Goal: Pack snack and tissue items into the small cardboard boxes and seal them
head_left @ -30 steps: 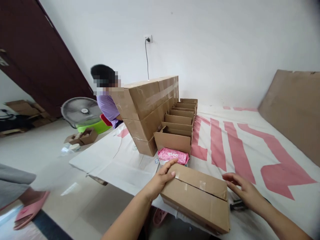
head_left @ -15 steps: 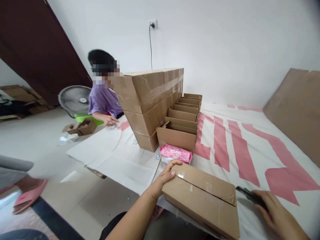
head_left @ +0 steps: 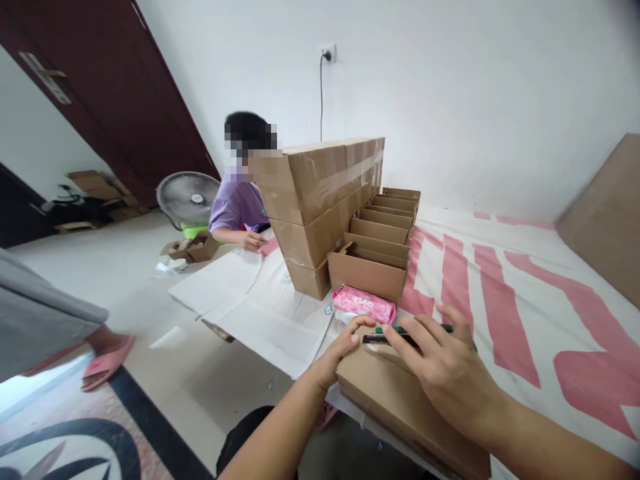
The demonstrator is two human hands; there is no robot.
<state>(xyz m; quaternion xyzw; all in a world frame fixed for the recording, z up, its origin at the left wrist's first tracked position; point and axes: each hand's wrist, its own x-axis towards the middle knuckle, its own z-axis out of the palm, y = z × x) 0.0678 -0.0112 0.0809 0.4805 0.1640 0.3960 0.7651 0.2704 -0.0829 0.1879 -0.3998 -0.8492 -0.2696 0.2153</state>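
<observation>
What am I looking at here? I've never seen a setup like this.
No machine: these are a person's bare hands, all filmed by one head-worn camera looking forward and down. The left hand rests at a corner of a cardboard box. The right hand, above it, holds a dark-and-green tool, probably a cutter. On the covered table are also a pink packet, a row of open boxes and stacked boxes. Someone in purple sits beyond.

The low brown rectangular cardboard box [head_left: 383, 383] looks matt and smooth; the slim green-and-black cutter [head_left: 376, 339] looks plastic. Glossy clear tape [head_left: 357, 171] crosses the stacked brown cardboard cartons [head_left: 323, 233]. The pink oblong packet [head_left: 367, 305] is shiny plastic film; pale floor tiles [head_left: 145, 293] gleam.
</observation>
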